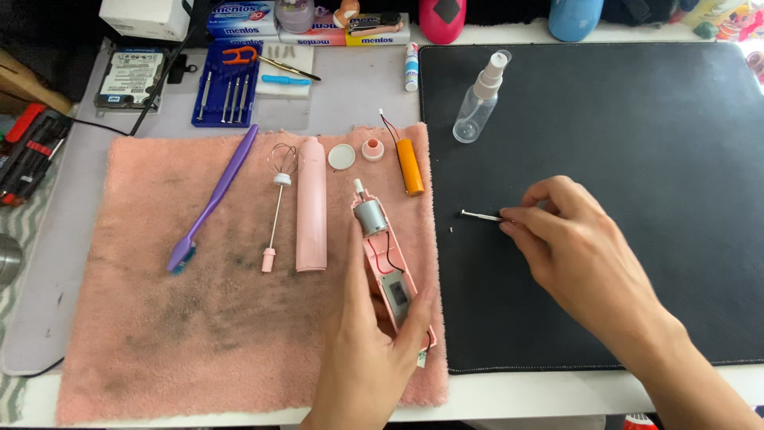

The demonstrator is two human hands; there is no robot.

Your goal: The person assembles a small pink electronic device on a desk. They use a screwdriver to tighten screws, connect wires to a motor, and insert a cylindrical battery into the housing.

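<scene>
Pink inner chassis (386,263) of a small handheld frother lies on the pink towel (143,318), near the towel's right edge, with the left hand (370,362) wrapped round its lower end from 6 o'clock. That hand's fingers are closed on the chassis, thumb along its left side, the others curled under the right side. Its long axis runs from about 11 o'clock to 5 o'clock. The silver motor (369,216) and its short white shaft point up toward 11 o'clock, while the battery bay end points down into the palm. A red and a black wire loop across the open face, which looks upward.

The right hand (573,255) rests on the black mat (637,119), at 3 o'clock from the chassis and well apart from it. Its fingertips are pinched narrowly on the handle end of a thin screwdriver (480,215), whose tip points toward 9 o'clock.

For good work here I judge that the left hand should keep the chassis flat and steady on the towel, clear of the wires, and the driver should be gripped firmly before it is lifted.

At 12 o'clock from the chassis lie an orange battery (410,167), a white cap (341,156) and a pink outer shell (311,203); the whisk rod (276,211) and a purple toothbrush (211,199) lie further toward 9 o'clock.
</scene>
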